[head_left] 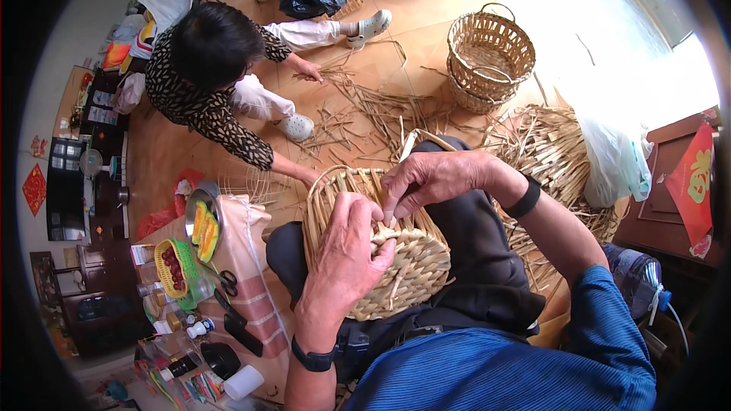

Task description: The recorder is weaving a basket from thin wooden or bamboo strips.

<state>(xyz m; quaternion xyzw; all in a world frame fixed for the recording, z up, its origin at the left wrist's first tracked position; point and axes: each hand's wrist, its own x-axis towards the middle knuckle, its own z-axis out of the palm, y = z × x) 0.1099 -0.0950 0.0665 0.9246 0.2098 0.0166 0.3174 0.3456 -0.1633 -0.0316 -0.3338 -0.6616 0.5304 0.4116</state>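
We look from 1 head-worn wide fisheye camera, facing steeply down: our left hand (344, 255), right hand (435, 181) and lap (491, 262) show close below, the floor (419, 34) lies farther off.

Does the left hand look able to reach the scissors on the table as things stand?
Probably, with a sideways stretch: the way to the scissors looks free over the tablecloth, but the left hand is busy at the woven basket.

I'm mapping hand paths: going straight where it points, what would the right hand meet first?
The right hand would likely meet the woven basket just past the fingertips, though depth is unclear.
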